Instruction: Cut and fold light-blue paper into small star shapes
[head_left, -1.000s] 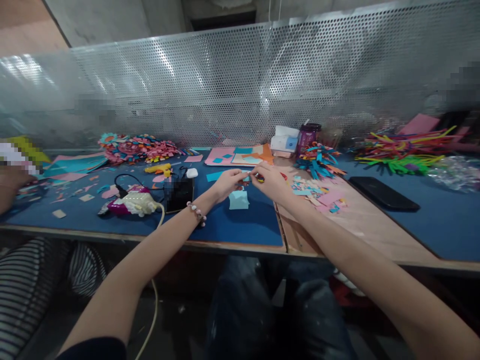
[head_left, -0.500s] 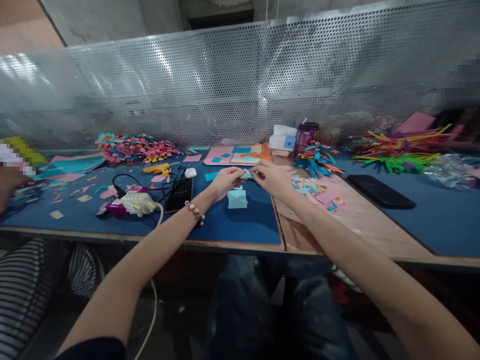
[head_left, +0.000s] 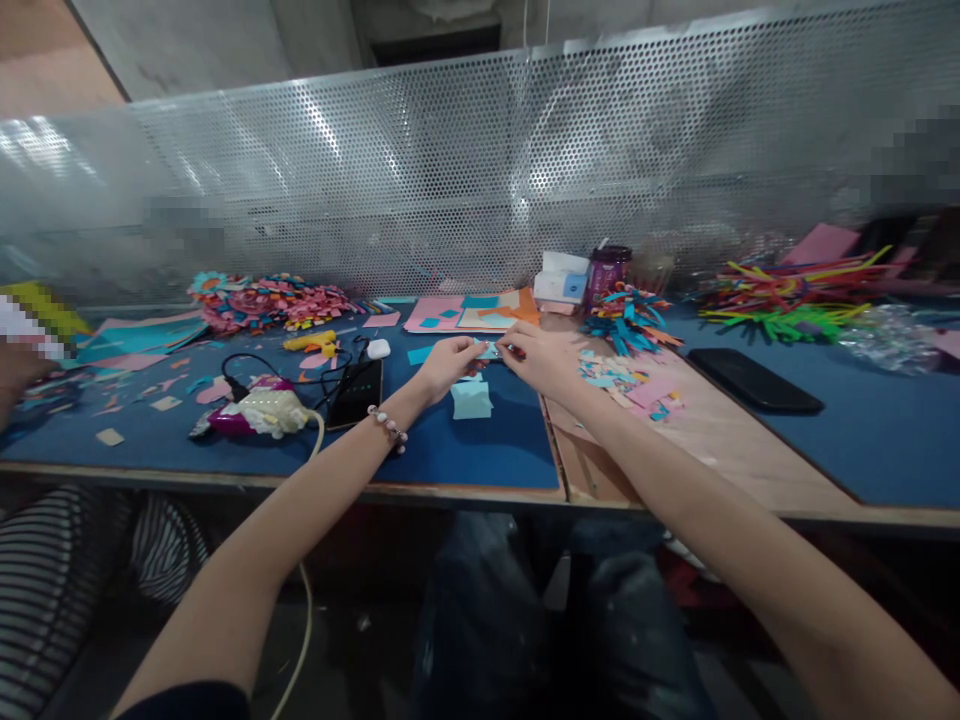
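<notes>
My left hand (head_left: pixel 448 366) is closed, pinching a small light blue piece of paper (head_left: pixel 489 350) between thumb and fingers. Close against its right side, my right hand (head_left: pixel 541 356) curls its fingers round a small thing with a red-and-dark part (head_left: pixel 517 351). Most of that thing is hidden, so its kind does not show. Just below the hands, a little stack of pale blue paper squares (head_left: pixel 472 401) lies on the blue mat (head_left: pixel 480 455). A bluer paper strip (head_left: pixel 419 355) sits beside my left hand.
Left of me are a phone (head_left: pixel 355 393), a power strip (head_left: pixel 259 408) with cables and a yellow glue gun (head_left: pixel 310 341). Paper scraps (head_left: pixel 611 372) and a black case (head_left: pixel 754 380) lie to the right. Coloured sheets (head_left: pixel 435 312) and a perforated metal panel (head_left: pixel 420 190) stand behind. Another person's hand (head_left: pixel 19 365) is at far left.
The light blue paper between my fingers shows more clearly now than a second ago, and its angle has shifted slightly. Both hands stay together over the mat. The view has drifted a little.
</notes>
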